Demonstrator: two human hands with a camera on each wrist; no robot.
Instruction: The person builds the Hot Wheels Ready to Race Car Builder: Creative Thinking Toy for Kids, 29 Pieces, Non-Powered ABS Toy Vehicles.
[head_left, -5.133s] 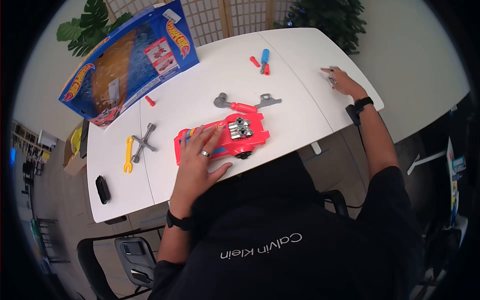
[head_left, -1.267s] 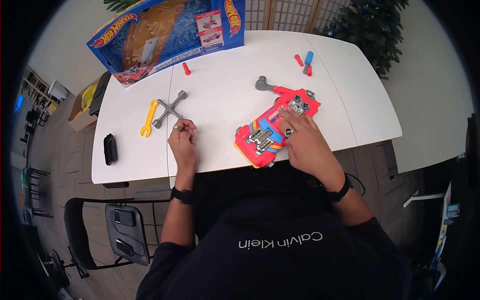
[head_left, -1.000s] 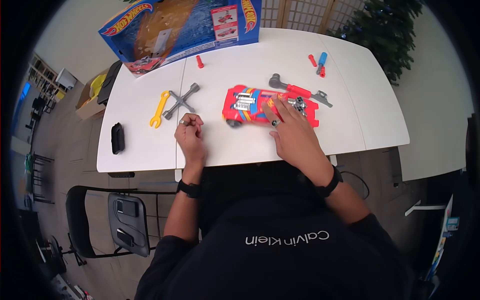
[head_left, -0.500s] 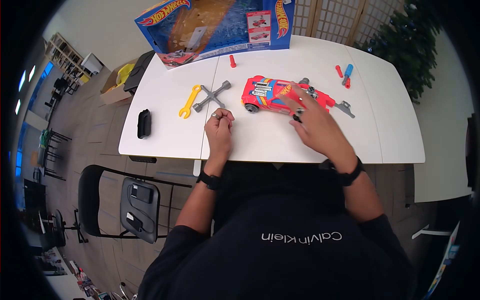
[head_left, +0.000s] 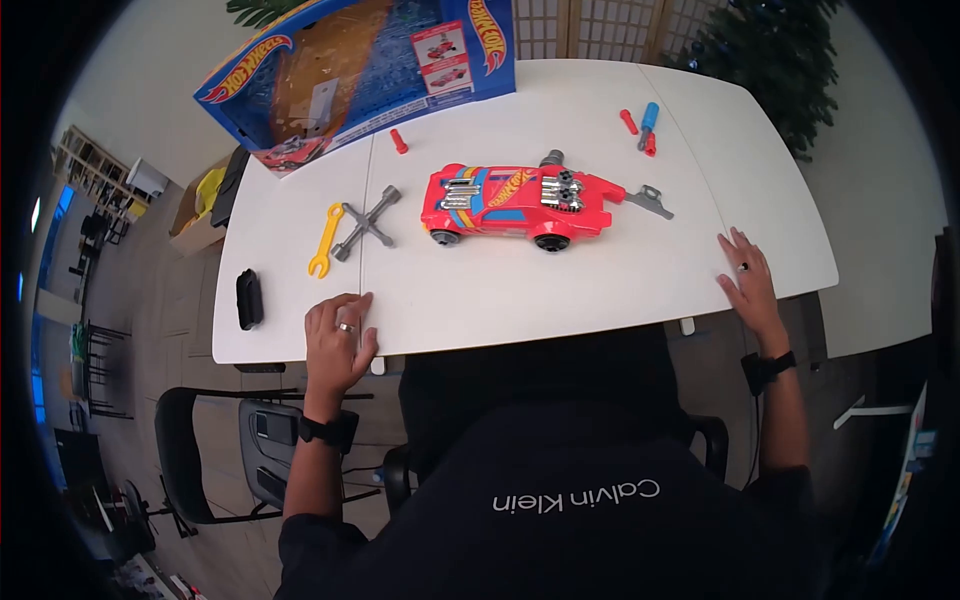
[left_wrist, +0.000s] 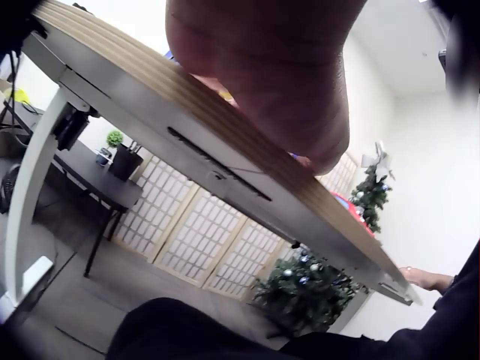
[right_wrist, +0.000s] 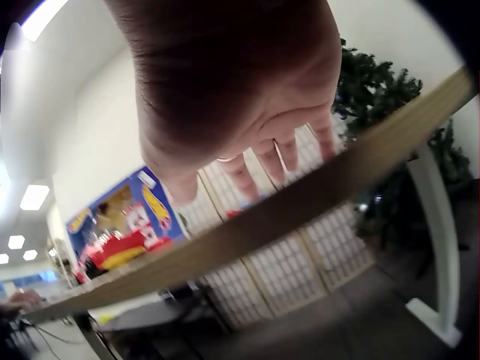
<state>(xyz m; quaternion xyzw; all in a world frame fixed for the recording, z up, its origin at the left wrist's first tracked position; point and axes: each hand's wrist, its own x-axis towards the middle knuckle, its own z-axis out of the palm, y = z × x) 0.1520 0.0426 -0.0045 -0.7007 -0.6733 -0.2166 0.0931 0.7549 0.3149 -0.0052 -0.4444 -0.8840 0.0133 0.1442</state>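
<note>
A red toy car [head_left: 515,205] with blue and yellow stripes and chrome engine parts stands on the white table [head_left: 500,300], between the two hands and touched by neither. My left hand [head_left: 335,340] rests at the table's front edge on the left, fingers relaxed, holding nothing. Over on the right, my right hand [head_left: 750,280] lies near the front edge with its fingers spread; the right wrist view shows the fingers [right_wrist: 240,178] extended over the edge. Behind the car, the grey head of a toy tool [head_left: 551,157] and a grey toy saw blade [head_left: 652,202] stick out, their middle hidden.
Left of the car lie a grey cross wrench [head_left: 367,224], a yellow wrench [head_left: 326,240] and a black case [head_left: 249,299]. A blue-handled screwdriver [head_left: 649,125] and red bolts [head_left: 628,122] lie at the back right. Another red bolt [head_left: 399,141] is near the Hot Wheels box [head_left: 360,75].
The right hand has left the car and moved right to the table edge. The left hand has uncurled and shifted left, nearer the front edge. The car now stands untouched.
</note>
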